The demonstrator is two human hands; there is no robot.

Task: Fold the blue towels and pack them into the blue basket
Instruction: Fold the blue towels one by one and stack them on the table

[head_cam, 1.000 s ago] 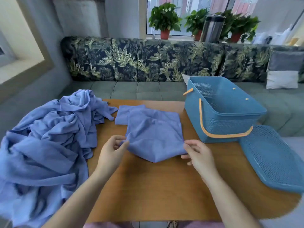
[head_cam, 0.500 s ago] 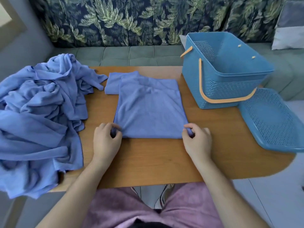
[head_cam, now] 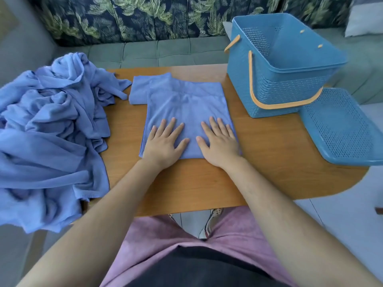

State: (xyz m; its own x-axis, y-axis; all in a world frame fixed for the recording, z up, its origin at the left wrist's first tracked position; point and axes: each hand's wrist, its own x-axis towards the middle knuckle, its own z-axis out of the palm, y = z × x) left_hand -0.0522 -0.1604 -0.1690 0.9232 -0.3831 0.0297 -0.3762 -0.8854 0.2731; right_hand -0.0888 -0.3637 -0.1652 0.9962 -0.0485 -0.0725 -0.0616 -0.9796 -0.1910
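Folded towel (head_cam: pixel 186 104): left hand (head_cam: pixel 163 145) and right hand (head_cam: pixel 219 143) press flat on its near edge.

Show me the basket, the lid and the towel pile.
basket (head_cam: pixel 290 88), head view, front wall.
lid (head_cam: pixel 339 125), head view, perforated top.
towel pile (head_cam: pixel 51 125), head view, middle of the heap.

Your wooden table (head_cam: pixel 269 154) holds a flat folded towel (head_cam: pixel 186 104) at its middle, overlapping a smaller folded towel (head_cam: pixel 138 92) behind it. A rumpled towel heap (head_cam: pixel 45 131) spills off the left edge. The basket (head_cam: pixel 279 88) stands far right, with a lid (head_cam: pixel 339 125) just beside it overhanging the right edge.
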